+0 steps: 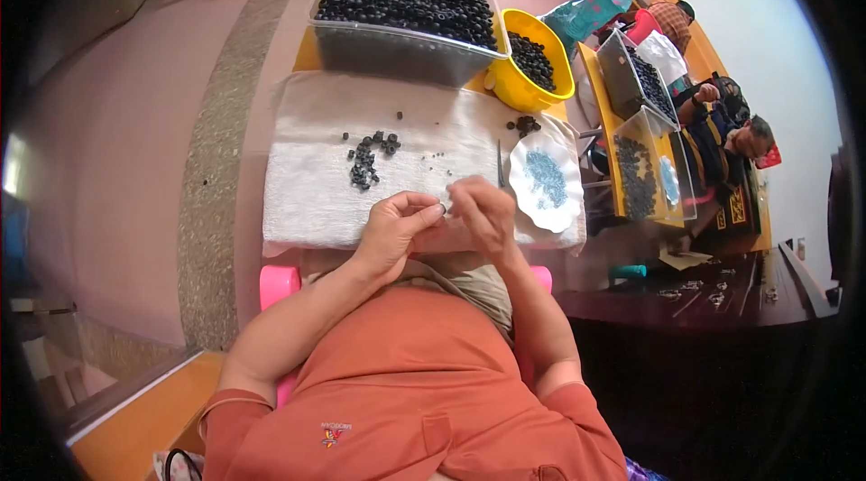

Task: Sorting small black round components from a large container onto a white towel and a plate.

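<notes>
Close to the cloth's near edge, my left hand pinches a small dark ring-like piece between thumb and forefinger. My right hand is right beside it, fingers curled together near that piece; whatever they grip is too small to make out. Beyond my hands a loose cluster of small black parts lies on the white cloth. Tiny specks are scattered on the cloth just past my fingers. To the right, a white scalloped plate holds small light-blue pieces. A thin dark tool lies by its left rim.
A clear plastic bin heaped with black parts stands at the far edge, with a yellow tub beside it. A small black pile sits behind the plate. To the right, another person sits near further bins.
</notes>
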A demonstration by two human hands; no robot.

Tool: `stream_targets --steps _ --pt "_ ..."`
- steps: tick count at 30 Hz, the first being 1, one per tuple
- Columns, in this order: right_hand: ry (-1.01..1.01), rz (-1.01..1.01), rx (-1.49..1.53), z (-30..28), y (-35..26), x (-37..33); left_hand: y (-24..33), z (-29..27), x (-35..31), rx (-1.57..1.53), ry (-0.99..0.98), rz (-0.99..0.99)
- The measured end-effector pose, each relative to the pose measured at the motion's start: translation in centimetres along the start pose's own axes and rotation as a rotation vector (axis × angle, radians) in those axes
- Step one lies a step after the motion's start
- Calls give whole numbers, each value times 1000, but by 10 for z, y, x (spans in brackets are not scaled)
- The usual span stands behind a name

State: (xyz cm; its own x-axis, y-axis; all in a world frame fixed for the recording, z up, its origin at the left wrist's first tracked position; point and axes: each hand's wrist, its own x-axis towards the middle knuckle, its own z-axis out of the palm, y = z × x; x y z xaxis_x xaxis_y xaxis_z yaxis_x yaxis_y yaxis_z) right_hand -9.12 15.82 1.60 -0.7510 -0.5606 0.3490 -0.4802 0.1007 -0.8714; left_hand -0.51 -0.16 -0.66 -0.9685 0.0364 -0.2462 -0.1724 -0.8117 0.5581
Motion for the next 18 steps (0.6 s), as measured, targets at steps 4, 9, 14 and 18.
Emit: stream_targets --steps 4,9,14,18 --pt "-29 14 -48 8 10 33 4 3 -4 -10 16 1" --pt "-324 -141 -264 35 20 61 9 17 -18 33 -110 35" --pt "-386 -188 -479 60 16 67 9 18 -20 118 -178 78" --pt "-353 -206 -637 67 12 70 11 17 -19 97 -167 60"
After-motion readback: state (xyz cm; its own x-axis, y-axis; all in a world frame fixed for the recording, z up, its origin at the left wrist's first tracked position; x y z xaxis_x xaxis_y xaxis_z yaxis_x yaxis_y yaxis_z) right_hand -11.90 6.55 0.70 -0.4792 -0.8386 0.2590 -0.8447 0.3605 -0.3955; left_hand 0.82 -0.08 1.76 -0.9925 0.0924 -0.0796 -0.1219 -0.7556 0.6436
